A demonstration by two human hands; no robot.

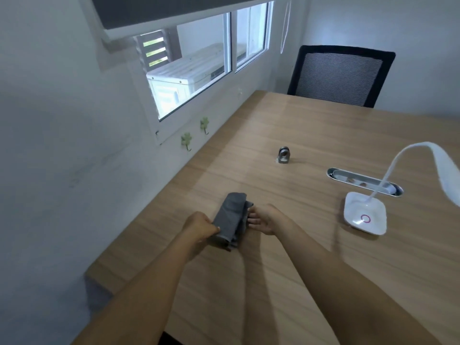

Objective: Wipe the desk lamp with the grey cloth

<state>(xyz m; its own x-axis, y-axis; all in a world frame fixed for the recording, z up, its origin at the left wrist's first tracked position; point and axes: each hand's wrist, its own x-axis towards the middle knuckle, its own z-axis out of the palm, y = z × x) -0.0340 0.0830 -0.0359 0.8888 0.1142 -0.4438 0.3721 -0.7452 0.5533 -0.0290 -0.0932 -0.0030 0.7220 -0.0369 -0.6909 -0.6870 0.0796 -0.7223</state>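
Observation:
A folded grey cloth (230, 216) lies on the wooden desk (286, 257), held from both sides. My left hand (200, 226) grips its left near edge with curled fingers. On the cloth's right side my right hand (265, 220) has its fingers tucked against and under the folds. The white desk lamp (364, 215) stands far to the right, with a square base bearing a pink ring, a thin curved neck and a long head that runs off the right edge.
A small metal clamp-like part (283, 155) stands mid-desk. A metal cable slot (348, 176) is set into the desk behind the lamp. A black mesh chair (341, 75) stands at the far side. The wall with green hooks (186, 140) and a window runs along the left.

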